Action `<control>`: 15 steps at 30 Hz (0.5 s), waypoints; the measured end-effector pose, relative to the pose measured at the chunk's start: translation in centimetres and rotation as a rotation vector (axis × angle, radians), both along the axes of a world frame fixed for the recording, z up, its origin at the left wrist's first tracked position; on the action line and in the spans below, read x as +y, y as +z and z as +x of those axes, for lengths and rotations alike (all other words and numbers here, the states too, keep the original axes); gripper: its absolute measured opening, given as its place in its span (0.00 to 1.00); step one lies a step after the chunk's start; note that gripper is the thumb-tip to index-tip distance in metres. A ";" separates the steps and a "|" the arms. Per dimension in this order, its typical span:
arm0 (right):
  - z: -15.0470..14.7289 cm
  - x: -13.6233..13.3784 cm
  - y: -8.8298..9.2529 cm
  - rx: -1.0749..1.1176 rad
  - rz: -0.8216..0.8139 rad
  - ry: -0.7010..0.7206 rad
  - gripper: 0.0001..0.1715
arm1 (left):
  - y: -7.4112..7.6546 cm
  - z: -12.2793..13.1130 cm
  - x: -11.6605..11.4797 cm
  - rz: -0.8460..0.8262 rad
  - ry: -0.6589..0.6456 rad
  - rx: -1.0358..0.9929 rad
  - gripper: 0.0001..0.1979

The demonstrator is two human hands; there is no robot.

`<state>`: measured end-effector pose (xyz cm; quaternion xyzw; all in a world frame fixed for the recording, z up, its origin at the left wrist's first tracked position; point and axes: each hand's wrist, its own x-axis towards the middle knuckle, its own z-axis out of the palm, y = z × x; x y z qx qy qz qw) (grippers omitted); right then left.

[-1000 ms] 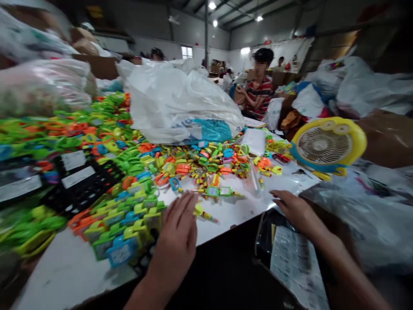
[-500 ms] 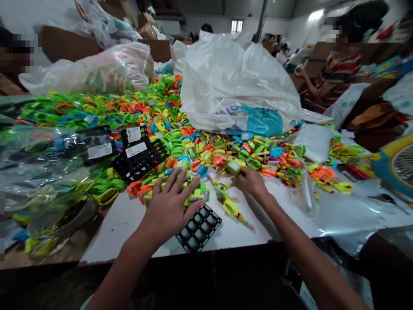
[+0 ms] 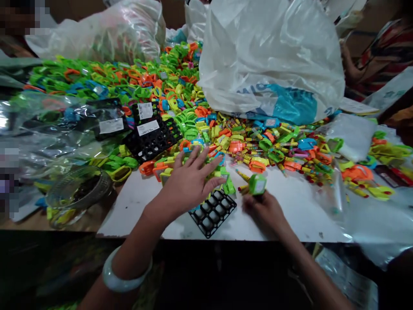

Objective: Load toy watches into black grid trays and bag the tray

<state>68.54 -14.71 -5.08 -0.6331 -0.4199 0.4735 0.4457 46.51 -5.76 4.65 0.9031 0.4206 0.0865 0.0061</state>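
Pulled back, right hand point(image 3: 264, 211) holds green piece point(image 3: 257, 184) beside filled black tray point(image 3: 213, 212).

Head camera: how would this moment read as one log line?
left hand: spread flat on toy pieces | right hand: holds green toy piece | black tray: between hands on table

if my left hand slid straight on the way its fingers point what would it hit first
The left hand points away and slightly right. It lies at the near edge of the loose pile of coloured toy watches, so that pile likely comes first, well before the white plastic bag.
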 end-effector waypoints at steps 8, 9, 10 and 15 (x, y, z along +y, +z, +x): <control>-3.2 0.9 1.0 0.059 0.113 0.164 0.17 | -0.8 0.9 1.0 0.037 0.065 -0.024 0.29; -4.6 0.3 0.7 0.057 0.117 0.207 0.16 | -0.8 0.9 1.1 0.039 0.060 -0.030 0.29; -5.9 -0.2 0.4 0.052 0.125 0.237 0.15 | -0.9 0.9 1.2 0.041 0.051 -0.036 0.29; -9.1 -0.5 -1.0 0.072 0.193 0.312 0.11 | -0.9 0.6 1.1 0.052 0.030 -0.052 0.28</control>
